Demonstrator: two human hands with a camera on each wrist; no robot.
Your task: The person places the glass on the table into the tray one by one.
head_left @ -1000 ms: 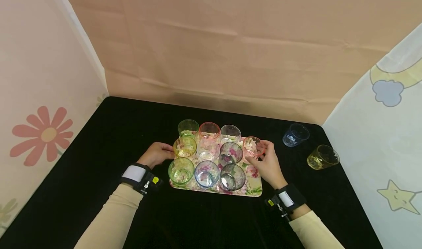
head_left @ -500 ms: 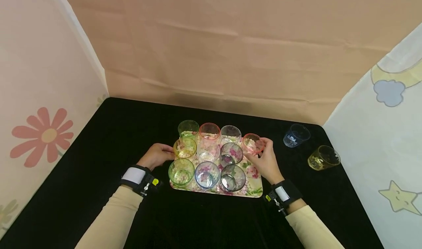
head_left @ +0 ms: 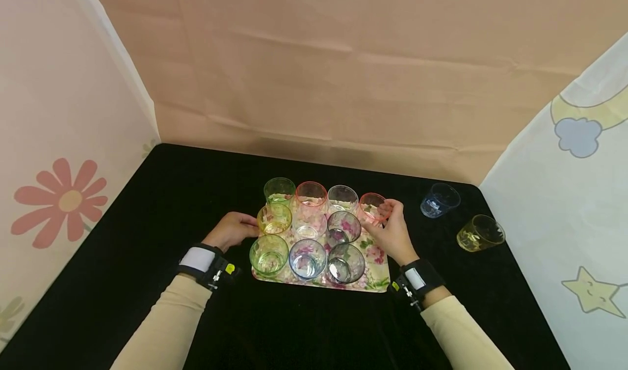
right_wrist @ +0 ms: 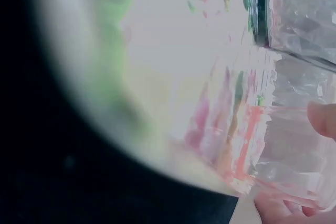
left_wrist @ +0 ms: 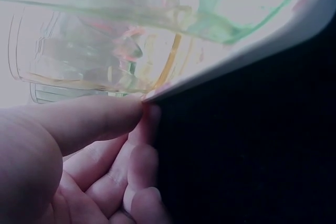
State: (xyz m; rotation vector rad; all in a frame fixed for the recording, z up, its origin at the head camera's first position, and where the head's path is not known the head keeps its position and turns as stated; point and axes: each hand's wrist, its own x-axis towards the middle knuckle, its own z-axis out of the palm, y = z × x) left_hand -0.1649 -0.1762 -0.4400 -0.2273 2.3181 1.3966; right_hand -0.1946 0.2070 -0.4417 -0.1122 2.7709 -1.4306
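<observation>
A floral tray carries several tinted glasses in rows. My left hand is at its left side, beside the yellow glass; in the left wrist view, thumb and fingers pinch the tray's edge. At the tray's far right corner my right hand grips a red-rimmed glass. Its thumb and fingers lie on opposite sides of the pinkish glass in the right wrist view. Next to this glass stand a clear glass and a dark grey glass.
On the black table, right of the tray, a blue glass and a yellow glass stand apart. Nearest me in the tray are a green glass, a blue glass and a grey glass.
My right hand has moved the red-rimmed glass away from me and slightly left, level with the far row on the tray. My left hand stays at the tray's edge.
</observation>
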